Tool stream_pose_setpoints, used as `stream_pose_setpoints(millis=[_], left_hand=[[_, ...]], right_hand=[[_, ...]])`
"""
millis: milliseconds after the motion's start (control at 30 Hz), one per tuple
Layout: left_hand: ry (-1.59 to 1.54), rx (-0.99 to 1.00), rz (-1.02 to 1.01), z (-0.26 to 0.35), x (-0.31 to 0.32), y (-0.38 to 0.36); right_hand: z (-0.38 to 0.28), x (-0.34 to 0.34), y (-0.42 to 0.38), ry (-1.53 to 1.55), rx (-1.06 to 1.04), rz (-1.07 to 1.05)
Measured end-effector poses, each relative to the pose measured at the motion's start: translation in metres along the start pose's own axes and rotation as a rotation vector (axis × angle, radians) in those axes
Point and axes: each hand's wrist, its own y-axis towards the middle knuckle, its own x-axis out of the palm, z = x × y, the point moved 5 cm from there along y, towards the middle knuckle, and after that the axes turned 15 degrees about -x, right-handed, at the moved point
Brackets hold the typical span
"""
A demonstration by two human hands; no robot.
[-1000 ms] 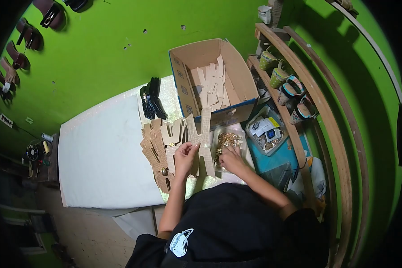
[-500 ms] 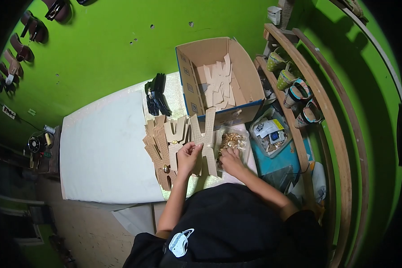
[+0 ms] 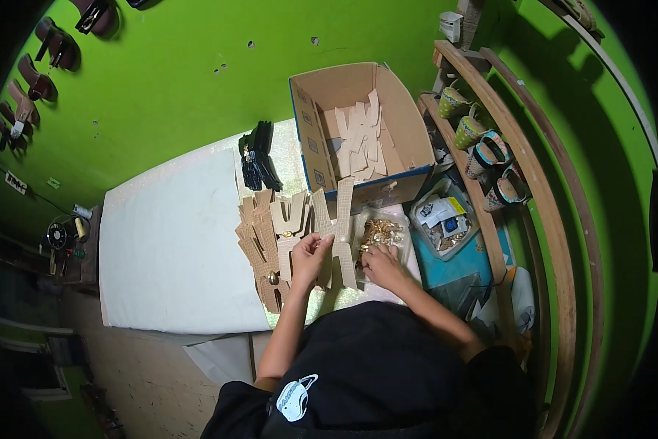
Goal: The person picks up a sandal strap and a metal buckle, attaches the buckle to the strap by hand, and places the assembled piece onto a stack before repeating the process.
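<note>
My left hand [image 3: 311, 257] is closed at the edge of a beige textured cut piece [image 3: 343, 212], its thumb and fingers pinched on it. To the right, my right hand [image 3: 382, 265] reaches into a clear plastic tray [image 3: 404, 219] of gold-coloured metal ornaments [image 3: 379, 233]; its fingertips are among them, and what they touch is too small to name. Left of my left hand lie stacks of beige pieces [image 3: 291, 212] and browner ones [image 3: 254, 227], with gold ornaments on two of them.
Behind stands a cardboard box [image 3: 409, 139] holding pale cut pieces [image 3: 360, 139]. Black strips [image 3: 258, 157] lie left of it. A second plastic container [image 3: 450, 252] is at the right, beside a wooden rack [image 3: 519, 128] with small shoes. White sheeting [image 3: 175, 241] covers the left of the table.
My right hand has shifted slightly within the ornament tray. My left hand stays at the beige piece.
</note>
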Motion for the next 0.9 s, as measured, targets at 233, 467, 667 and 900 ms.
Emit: stream_pose_setpoints(millis=[233,467,667,900], left_hand=[[-0.067,-0.027,-0.002,0.006,0.010,-0.007],[-0.097,-0.105,-0.103,0.004,0.027,-0.015],[-0.154,-0.142,-0.147,0.010,0.039,-0.026],[-0.170,-0.129,-0.162,0.009,0.042,-0.028]], right_hand=[[0.008,-0.034,0.007,0.674,0.250,0.245],[-0.021,-0.075,0.025,0.431,0.016,0.499],[-0.041,-0.085,0.026,-0.062,-0.235,0.564],[-0.042,-0.080,0.017,0.010,-0.324,0.536]])
